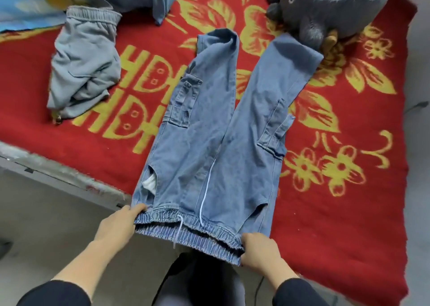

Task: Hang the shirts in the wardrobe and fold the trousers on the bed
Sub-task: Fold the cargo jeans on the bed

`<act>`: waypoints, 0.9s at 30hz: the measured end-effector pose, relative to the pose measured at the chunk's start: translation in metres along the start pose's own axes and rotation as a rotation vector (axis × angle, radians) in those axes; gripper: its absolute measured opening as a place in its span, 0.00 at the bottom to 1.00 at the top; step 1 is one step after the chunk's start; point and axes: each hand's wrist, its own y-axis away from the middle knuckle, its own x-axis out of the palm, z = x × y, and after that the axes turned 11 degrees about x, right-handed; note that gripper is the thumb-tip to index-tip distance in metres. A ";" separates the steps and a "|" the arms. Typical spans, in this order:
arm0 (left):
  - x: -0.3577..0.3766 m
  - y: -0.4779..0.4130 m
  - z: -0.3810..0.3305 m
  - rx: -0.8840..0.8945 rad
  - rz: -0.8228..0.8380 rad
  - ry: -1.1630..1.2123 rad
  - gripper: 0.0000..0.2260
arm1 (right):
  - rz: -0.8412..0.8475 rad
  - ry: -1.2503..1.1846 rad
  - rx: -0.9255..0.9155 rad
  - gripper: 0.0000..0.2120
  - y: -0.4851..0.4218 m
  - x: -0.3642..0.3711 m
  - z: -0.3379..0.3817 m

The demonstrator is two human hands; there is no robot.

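At the bed's edge, both hands, left hand (117,224) and right hand (260,249), are pinching the jeans (209,142) by the waistband; overhanging, they are risking sliding off the blanket (349,189) if released.

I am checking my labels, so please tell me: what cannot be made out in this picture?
- Head view: grey garment, crumpled on itself; its type is unclear.
- Head view: plush toy, cut off by the top edge.
- Head view: left hand and right hand, fingertips hidden under the waistband of the denim trousers.
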 end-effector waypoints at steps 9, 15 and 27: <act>0.039 -0.055 -0.047 -0.146 -0.083 0.116 0.17 | -0.005 -0.486 0.168 0.07 -0.086 -0.020 -0.018; 0.066 -0.086 -0.118 -0.012 -0.277 0.237 0.27 | -0.369 -0.797 0.449 0.28 -0.159 -0.066 -0.045; 0.110 -0.062 -0.151 -0.908 -0.498 1.338 0.35 | -0.466 -0.787 0.676 0.24 -0.156 -0.033 -0.079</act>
